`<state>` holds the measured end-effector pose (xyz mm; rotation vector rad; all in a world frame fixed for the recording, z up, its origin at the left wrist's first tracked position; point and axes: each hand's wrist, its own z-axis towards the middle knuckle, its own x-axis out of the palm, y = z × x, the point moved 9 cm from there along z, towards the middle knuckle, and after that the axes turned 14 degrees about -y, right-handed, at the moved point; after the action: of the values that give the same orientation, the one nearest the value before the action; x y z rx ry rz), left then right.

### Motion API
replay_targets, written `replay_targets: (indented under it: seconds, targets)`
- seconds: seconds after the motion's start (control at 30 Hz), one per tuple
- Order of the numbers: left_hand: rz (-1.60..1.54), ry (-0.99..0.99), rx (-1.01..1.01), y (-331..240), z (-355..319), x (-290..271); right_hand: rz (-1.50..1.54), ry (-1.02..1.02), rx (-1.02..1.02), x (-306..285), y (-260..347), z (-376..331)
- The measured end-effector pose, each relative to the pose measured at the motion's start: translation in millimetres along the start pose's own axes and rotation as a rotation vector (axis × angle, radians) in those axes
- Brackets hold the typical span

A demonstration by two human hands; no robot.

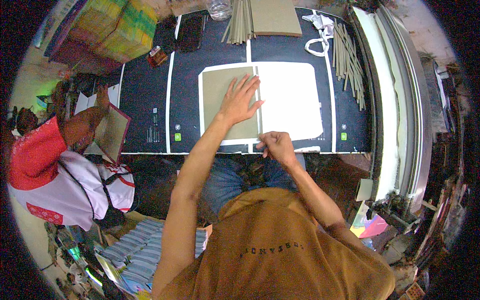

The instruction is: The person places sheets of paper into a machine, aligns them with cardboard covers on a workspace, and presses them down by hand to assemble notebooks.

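the right hand (pixel 278 147) curls by the near end of a narrow grey strip (pixel 259 123); whether it grips anything i cannot tell. farther in, the left hand (pixel 241 100) spreads wide on a grey board (pixel 215 90) on the white sheet's (pixel 291 100) left half. a glass (pixel 219 10) stands near the counter's (pixel 145 100) far edge.

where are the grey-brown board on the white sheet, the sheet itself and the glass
Board (pixel 216 93), head view: bare left part of its face
White sheet (pixel 292 102), head view: middle of its bare right half
Glass (pixel 219 9), head view: its clear side
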<state>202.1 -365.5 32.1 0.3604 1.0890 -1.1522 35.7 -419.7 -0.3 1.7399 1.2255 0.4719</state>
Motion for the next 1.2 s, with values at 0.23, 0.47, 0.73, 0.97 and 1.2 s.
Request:
replay_targets:
  seconds: [0.23, 0.47, 0.73, 0.97, 1.2]
  targets:
    - [0.021, -0.027, 0.003, -0.6, 1.1, -2.2, -0.034, -0.012, 0.008, -17.9, -13.2, -31.4]
    - [0.005, -0.058, -0.003, -0.1, -0.1, -4.3, -0.184, -0.148, -0.138, -50.1, -1.1, -47.0]
    - [-0.009, -0.038, -0.008, -0.7, 2.1, -7.7, -0.583, -0.057, -0.802, -12.0, 62.1, -60.3]
    - [-0.006, -0.015, -0.007, -2.2, 4.6, -8.2, -0.682, -0.027, -0.821, -0.3, 58.3, -56.2]
    - [0.003, 0.003, -0.006, -3.4, 1.9, -6.2, -0.668, -0.055, -0.832, -1.7, 58.2, -58.4]
